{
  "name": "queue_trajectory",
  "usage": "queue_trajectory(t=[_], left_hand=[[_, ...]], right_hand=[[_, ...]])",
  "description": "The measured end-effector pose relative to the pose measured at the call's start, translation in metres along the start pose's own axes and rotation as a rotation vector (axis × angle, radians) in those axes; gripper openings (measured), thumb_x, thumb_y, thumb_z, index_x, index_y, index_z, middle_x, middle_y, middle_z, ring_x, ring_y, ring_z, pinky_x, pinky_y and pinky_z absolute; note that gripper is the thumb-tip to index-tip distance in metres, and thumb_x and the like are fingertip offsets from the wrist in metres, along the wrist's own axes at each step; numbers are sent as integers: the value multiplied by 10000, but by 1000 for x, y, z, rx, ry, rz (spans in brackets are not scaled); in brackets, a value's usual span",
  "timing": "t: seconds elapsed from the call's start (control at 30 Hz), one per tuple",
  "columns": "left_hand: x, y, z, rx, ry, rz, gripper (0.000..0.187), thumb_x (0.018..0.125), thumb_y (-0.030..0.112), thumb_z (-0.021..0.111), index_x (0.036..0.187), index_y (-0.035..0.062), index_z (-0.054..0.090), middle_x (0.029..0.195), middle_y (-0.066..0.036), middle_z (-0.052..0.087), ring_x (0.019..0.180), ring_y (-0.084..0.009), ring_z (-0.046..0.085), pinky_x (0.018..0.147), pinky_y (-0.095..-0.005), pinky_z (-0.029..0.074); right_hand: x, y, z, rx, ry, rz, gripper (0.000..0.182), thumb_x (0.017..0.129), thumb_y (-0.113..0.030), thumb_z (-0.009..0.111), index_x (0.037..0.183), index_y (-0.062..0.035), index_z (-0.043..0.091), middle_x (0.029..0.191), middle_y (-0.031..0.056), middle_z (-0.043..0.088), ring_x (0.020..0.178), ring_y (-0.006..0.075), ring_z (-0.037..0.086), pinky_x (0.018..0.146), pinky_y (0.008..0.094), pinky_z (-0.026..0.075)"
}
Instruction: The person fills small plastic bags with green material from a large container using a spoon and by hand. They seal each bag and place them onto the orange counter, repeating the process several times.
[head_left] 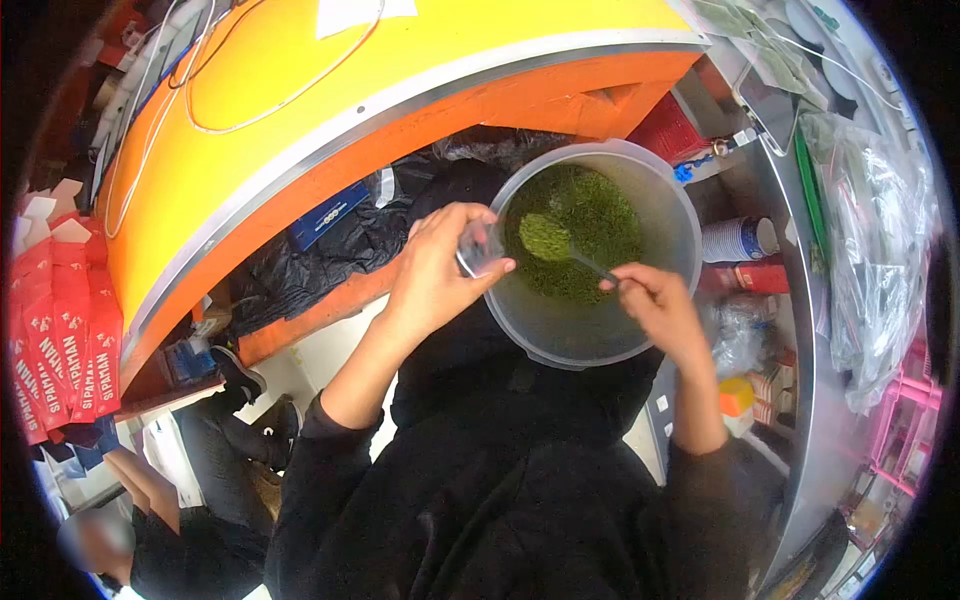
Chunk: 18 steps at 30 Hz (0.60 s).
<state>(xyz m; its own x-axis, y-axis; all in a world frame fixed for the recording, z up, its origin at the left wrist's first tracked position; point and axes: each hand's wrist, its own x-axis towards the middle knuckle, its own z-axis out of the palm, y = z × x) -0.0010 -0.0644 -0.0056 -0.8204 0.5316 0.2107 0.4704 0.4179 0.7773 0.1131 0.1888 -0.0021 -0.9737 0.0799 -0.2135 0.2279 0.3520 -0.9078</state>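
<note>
A large translucent round tub (660,215) rests at my lap, with finely chopped green stuff (600,205) inside. My right hand (655,305) is closed on the dark handle of a spoon (590,265), whose bowl holds a heap of the green stuff (545,237) over the tub. At the tub's left rim, my left hand (435,265) grips a small clear cup (480,248), tilted with its opening not clearly visible. A short gap separates the cup from the spoon's bowl.
A yellow counter (300,60) curves across the front. Red boxes (65,330) stand at far left. Another person (190,540) sits at lower left. Stacked paper cups (740,240) and plastic bags (865,250) lie to the right. A blue box (328,215) sits under the counter.
</note>
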Motion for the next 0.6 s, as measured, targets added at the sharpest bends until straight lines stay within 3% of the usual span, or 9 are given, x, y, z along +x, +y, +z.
queue_trajectory(t=[0.07, 0.2, 0.27, 0.4, 0.5, 0.57, 0.6], left_hand=[[9, 14, -1, 192, -38, 109, 461, 614, 169, 787, 1009, 82, 565, 854, -64, 576, 842, -252, 569, 795, -370, 390], [16, 30, 24, 309, -95, 346, 440, 595, 165, 786, 969, 95, 564, 870, -54, 587, 890, -265, 560, 796, -387, 385], [15, 34, 49, 226, -117, 330, 409, 603, 155, 780, 939, 89, 556, 854, -60, 575, 873, -272, 557, 783, -395, 386], [29, 57, 44, 213, 14, 330, 545, 569, 233, 807, 1018, 55, 555, 948, -85, 601, 920, -259, 568, 821, -365, 396], [37, 54, 40, 191, -85, 262, 580, 566, 264, 810, 1051, 58, 569, 959, -112, 622, 880, -266, 595, 792, -353, 439], [43, 48, 40, 56, -389, 71, 509, 597, 241, 794, 1025, 69, 579, 906, -108, 627, 833, -279, 603, 751, -367, 460], [42, 47, 39, 18, -328, 105, 437, 619, 221, 781, 984, 82, 585, 843, -103, 623, 782, -291, 605, 706, -373, 475]], right_hand=[[-3, -27, -21, -100, -78, 10, 185, 837, -86, 525, 922, 12, 656, 725, 83, 667, 640, 122, 588, 581, 292, 453], [-2, -59, -17, -398, -102, -86, 182, 802, -125, 534, 867, -16, 664, 712, 151, 654, 648, 272, 639, 607, 373, 490], [0, -56, 2, -617, -30, -243, 170, 779, -165, 550, 842, -48, 656, 738, 181, 639, 705, 375, 615, 653, 440, 501], [-8, -78, 9, -1056, 165, -462, 187, 729, -154, 601, 895, -96, 665, 713, 66, 558, 686, 249, 591, 601, 390, 471], [-17, -86, 6, -1169, 245, -578, 221, 709, -126, 602, 919, -110, 671, 736, 37, 520, 706, 214, 550, 608, 354, 445], [-20, -88, 6, -1159, 269, -549, 258, 696, -86, 604, 942, -115, 678, 755, 41, 523, 697, 223, 533, 617, 355, 437], [-21, -88, 1, -1152, 281, -530, 247, 701, -100, 603, 936, -111, 675, 754, 39, 523, 708, 216, 537, 618, 350, 435]])
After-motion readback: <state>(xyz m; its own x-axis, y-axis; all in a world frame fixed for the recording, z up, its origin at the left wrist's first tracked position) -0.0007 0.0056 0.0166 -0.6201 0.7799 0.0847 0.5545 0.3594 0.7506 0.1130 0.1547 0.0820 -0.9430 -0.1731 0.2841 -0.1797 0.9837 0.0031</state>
